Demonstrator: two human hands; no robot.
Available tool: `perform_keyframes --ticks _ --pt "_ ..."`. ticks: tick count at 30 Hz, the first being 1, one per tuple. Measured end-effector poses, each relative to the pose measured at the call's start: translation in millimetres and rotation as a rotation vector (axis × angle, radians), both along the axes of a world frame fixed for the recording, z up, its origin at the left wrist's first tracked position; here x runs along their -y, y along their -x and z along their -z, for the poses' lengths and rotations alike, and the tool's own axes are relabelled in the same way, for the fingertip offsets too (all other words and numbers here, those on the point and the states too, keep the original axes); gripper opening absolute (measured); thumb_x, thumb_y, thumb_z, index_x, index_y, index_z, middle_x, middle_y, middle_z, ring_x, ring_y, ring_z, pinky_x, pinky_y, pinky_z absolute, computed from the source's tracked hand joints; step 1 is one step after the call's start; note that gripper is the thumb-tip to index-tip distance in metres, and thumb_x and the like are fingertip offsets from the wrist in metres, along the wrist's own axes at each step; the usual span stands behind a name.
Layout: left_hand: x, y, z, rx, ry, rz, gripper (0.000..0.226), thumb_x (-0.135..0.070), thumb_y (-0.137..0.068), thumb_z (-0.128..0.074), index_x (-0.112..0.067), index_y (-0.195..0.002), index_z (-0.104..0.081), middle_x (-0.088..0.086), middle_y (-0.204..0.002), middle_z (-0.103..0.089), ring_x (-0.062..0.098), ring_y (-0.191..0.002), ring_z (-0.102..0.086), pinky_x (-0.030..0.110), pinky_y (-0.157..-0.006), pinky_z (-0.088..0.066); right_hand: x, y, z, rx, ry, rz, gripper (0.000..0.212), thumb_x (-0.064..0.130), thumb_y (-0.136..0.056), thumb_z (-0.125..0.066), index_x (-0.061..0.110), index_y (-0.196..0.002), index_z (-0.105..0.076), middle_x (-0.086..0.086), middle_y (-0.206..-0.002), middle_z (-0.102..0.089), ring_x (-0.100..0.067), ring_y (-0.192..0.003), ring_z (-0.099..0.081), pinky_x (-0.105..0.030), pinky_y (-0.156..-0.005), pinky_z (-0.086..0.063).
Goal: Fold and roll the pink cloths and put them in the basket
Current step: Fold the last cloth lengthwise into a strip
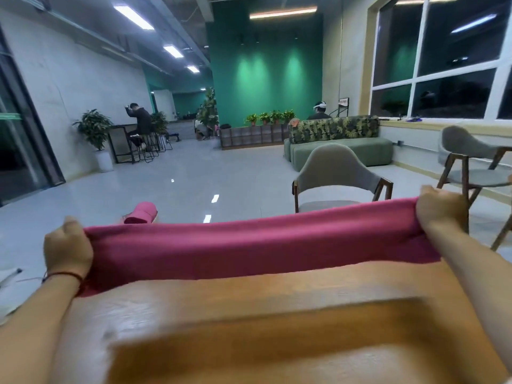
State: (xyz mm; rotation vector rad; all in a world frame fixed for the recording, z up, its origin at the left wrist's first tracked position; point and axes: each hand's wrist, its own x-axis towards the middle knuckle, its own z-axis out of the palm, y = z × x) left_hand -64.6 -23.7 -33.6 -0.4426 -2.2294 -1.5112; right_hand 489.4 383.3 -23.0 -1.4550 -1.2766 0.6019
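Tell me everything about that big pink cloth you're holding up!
The pink cloth is a deep pink, soft-looking plain fabric, stretched sideways into a long band. The left hand grips one end and the right hand grips the other, holding it over the far side of the wooden table. Its right end sits higher than the left. Whether its lower edge touches the table is unclear.
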Motion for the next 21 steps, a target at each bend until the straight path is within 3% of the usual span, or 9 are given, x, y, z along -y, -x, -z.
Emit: perform_keyframes --ticks 4,7,11,13,14,16,17,19,21 --pt "0 1 -3 0.067 -0.041 0.041 0.075 -0.047 -0.11 -0.025 0.016 -0.096 -0.063 0.049 -0.113 -0.057 0.057 -0.105 -0.057 0.057 -0.09 -0.041 -10 -3 1 -0.005 0.012 -0.034 0.06 0.045 -0.098 -0.041 -0.004 -0.116 -0.071 -0.034 -0.134 -0.064 -0.048 -0.124 -0.059 -0.051 -0.105 -0.045" --pt "-1 -2 1 0.144 -0.027 0.111 0.067 -0.045 -0.111 -0.027 0.012 -0.11 -0.063 0.045 -0.128 -0.056 0.05 -0.118 -0.055 0.051 -0.102 -0.04 -14 -4 4 0.069 0.06 -0.096 0.061 0.049 -0.104 -0.044 -0.001 -0.125 -0.07 -0.03 -0.142 -0.06 -0.047 -0.131 -0.055 -0.051 -0.11 -0.042" --pt "-9 51 36 0.293 -0.004 0.311 0.036 -0.042 -0.087 -0.042 -0.013 -0.092 -0.063 0.023 -0.098 -0.064 0.033 -0.097 -0.056 0.047 -0.089 -0.047 -28 2 7 0.111 0.132 -0.145 0.072 0.06 -0.108 -0.041 -0.001 -0.141 -0.063 -0.028 -0.154 -0.052 -0.047 -0.138 -0.05 -0.049 -0.115 -0.038" --pt "-19 50 40 0.407 0.016 0.456 0.04 -0.035 -0.084 -0.048 -0.015 -0.107 -0.073 0.009 -0.109 -0.075 0.027 -0.101 -0.067 0.049 -0.093 -0.052 -46 2 8 0.095 0.164 -0.217 0.082 0.069 -0.101 -0.042 0.0 -0.142 -0.061 -0.025 -0.144 -0.06 -0.043 -0.13 -0.058 -0.051 -0.114 -0.04" --pt "-22 42 36 0.43 0.036 0.531 0.034 -0.026 -0.091 -0.049 -0.013 -0.112 -0.074 0.003 -0.105 -0.076 0.02 -0.095 -0.068 0.043 -0.087 -0.053 -57 -2 10 0.027 0.188 -0.259 0.081 0.07 -0.093 -0.047 0.002 -0.134 -0.066 -0.019 -0.122 -0.071 -0.037 -0.111 -0.066 -0.05 -0.107 -0.046" --pt "-31 36 29 0.396 0.125 0.578 0.021 -0.007 -0.105 -0.046 -0.011 -0.104 -0.067 0.006 -0.092 -0.069 0.014 -0.078 -0.06 0.033 -0.068 -0.052 -90 -14 20 -0.049 0.241 -0.335 0.042 0.054 -0.077 -0.055 0.016 -0.09 -0.066 -0.001 -0.067 -0.058 -0.026 -0.061 -0.054 -0.043 -0.07 -0.044" --pt "-35 44 30 0.364 0.164 0.566 0.018 -0.004 -0.107 -0.047 -0.009 -0.104 -0.064 0.013 -0.094 -0.064 0.015 -0.079 -0.059 0.031 -0.063 -0.056 -101 -17 20 -0.088 0.243 -0.4 0.026 0.044 -0.073 -0.057 0.019 -0.079 -0.056 0.0 -0.058 -0.047 -0.026 -0.054 -0.043 -0.041 -0.06 -0.034" --pt "-33 64 28 0.305 0.225 0.54 0.013 -0.003 -0.106 -0.052 -0.004 -0.111 -0.063 0.018 -0.102 -0.063 0.02 -0.088 -0.062 0.024 -0.065 -0.063 -103 -16 15 -0.076 0.265 -0.47 0.014 0.027 -0.08 -0.06 0.014 -0.081 -0.054 -0.009 -0.067 -0.048 -0.027 -0.056 -0.043 -0.042 -0.058 -0.031" --pt "-37 84 26 0.266 0.26 0.526 0.017 -0.003 -0.105 -0.055 -0.001 -0.119 -0.065 0.02 -0.107 -0.067 0.024 -0.093 -0.065 0.022 -0.071 -0.063 -113 -15 17 0.052 0.227 -0.547 0.007 0.009 -0.096 -0.056 0.006 -0.091 -0.06 -0.018 -0.081 -0.054 -0.028 -0.066 -0.053 -0.044 -0.062 -0.041"
